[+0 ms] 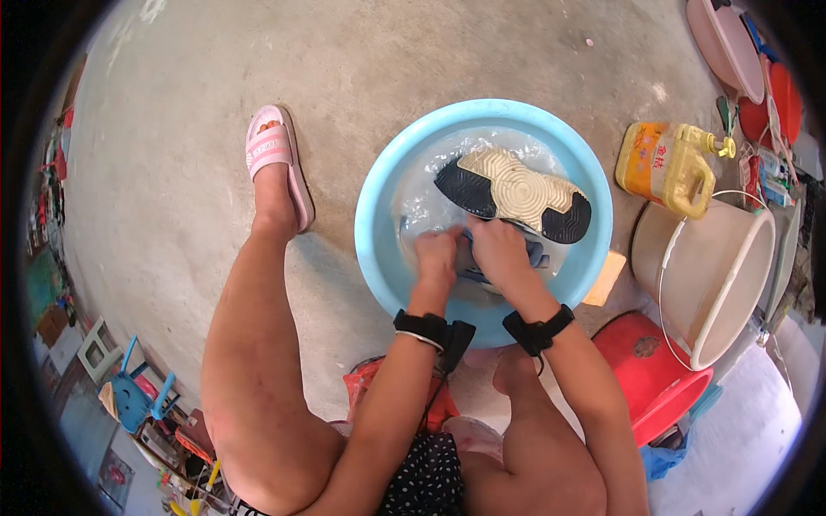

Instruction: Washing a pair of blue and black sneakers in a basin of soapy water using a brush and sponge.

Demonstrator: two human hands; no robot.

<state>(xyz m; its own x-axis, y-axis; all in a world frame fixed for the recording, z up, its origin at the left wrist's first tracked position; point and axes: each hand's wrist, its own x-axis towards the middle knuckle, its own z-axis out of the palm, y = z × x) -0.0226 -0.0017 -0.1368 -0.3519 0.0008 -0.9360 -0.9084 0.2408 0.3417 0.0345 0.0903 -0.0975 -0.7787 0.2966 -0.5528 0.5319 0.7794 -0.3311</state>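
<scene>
A light blue basin (pixel 366 215) holds sudsy water. Inside it, near the far right wall, a shoe (pixel 525 191) lies sole up, its sole cream and dark navy. Closer to me, a blue-grey thing that looks like a second shoe (pixel 537 255) sits partly under water, mostly covered by my hands. My left hand (pixel 437 256) is curled at its left side, fingertips down in the water. Beside it, my right hand (pixel 499 252) is closed into a fist over the same item. Something blue shows between the two hands; what the right fingers pinch is hidden.
Right of the basin are a yellow jug with a pump (pixel 662 168), a tipped pale bucket (pixel 714 275), a red bucket (pixel 637 370) and a yellowish block (pixel 606 279). Pink tubs lean at the far right. My slippered foot (pixel 271 155) stands left on concrete.
</scene>
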